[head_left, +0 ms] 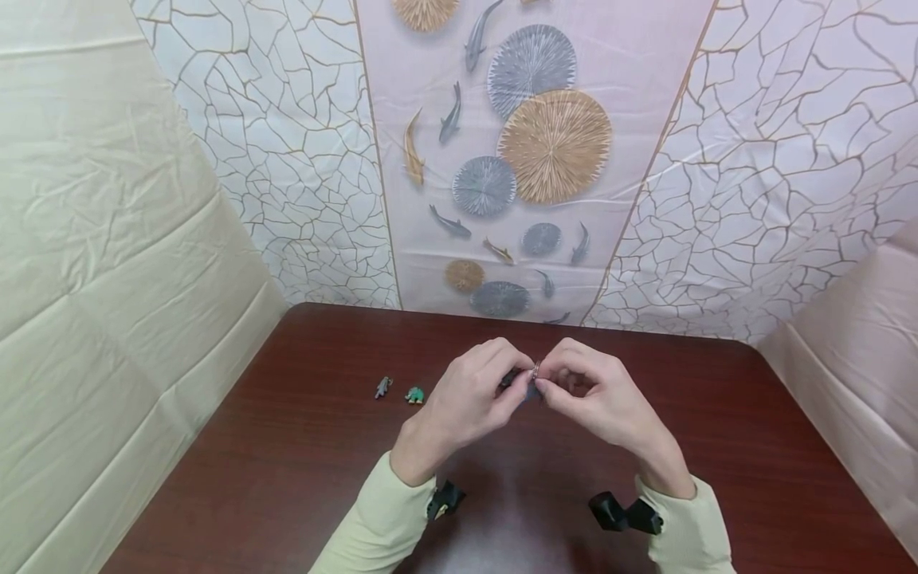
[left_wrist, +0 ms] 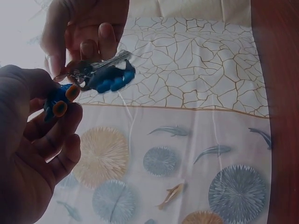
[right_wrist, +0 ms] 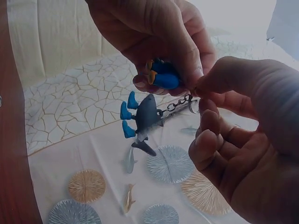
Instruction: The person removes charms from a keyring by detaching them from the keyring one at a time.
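My left hand point(head_left: 469, 391) pinches a small blue figure point(left_wrist: 58, 100) with orange ends, between thumb and fingers. My right hand point(head_left: 606, 395) meets it fingertip to fingertip and pinches a metal ring point(right_wrist: 194, 105) beside that figure. From a short chain point(right_wrist: 178, 104) near the ring hangs a dark grey shark keychain point(right_wrist: 147, 114) with blue shoes. In the left wrist view the shark keychain point(left_wrist: 112, 77) shows beyond the blue figure. Fingers partly cover the ring and the figure's upper part. Both hands are raised over the dark table.
On the brown table point(head_left: 287, 470), left of the hands, lie a small grey figure point(head_left: 383, 387) and a green figure point(head_left: 414, 395). A patterned cloth point(head_left: 459, 159) hangs behind the table, with plain cloth point(head_left: 93, 279) at the sides.
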Tool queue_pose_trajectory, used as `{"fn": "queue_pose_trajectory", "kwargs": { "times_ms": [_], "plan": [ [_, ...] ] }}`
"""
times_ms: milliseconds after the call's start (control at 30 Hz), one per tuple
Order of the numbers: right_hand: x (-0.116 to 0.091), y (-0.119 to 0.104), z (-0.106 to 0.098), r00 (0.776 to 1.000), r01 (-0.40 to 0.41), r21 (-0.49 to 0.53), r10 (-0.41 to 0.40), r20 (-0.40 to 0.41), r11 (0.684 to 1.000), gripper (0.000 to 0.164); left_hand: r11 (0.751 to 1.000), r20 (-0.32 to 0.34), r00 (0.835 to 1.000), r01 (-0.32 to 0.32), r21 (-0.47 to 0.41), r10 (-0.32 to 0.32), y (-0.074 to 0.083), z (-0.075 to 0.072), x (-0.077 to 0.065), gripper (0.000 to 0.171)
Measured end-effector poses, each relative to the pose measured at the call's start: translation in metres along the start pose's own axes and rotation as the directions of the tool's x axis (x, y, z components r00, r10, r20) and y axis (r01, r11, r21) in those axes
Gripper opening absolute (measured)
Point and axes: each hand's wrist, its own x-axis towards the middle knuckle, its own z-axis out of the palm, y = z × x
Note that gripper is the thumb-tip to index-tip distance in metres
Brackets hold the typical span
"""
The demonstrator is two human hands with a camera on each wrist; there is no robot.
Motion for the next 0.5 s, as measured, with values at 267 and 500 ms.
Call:
{"fn": "queue_pose_trajectory", "kwargs": {
  "times_ms": [267, 500],
  "plan": [
    [0.0, -0.0008, 0.0023, 0.998, -0.07, -0.007, 0.07, -0.006, 0.998, 0.019, 1.0, -0.007, 1.0, -0.012, -0.026, 0.012, -0.0006, -0.0003, -0.0004, 0.004],
    [-0.0001, -0.0034, 0.0048, 0.992, -0.102, 0.035, 0.105, -0.068, 0.994, 0.018, 0.999, -0.003, 0.999, -0.035, -0.015, 0.035, -0.0014, -0.0003, 0.0006, 0.005]
  ]
}}
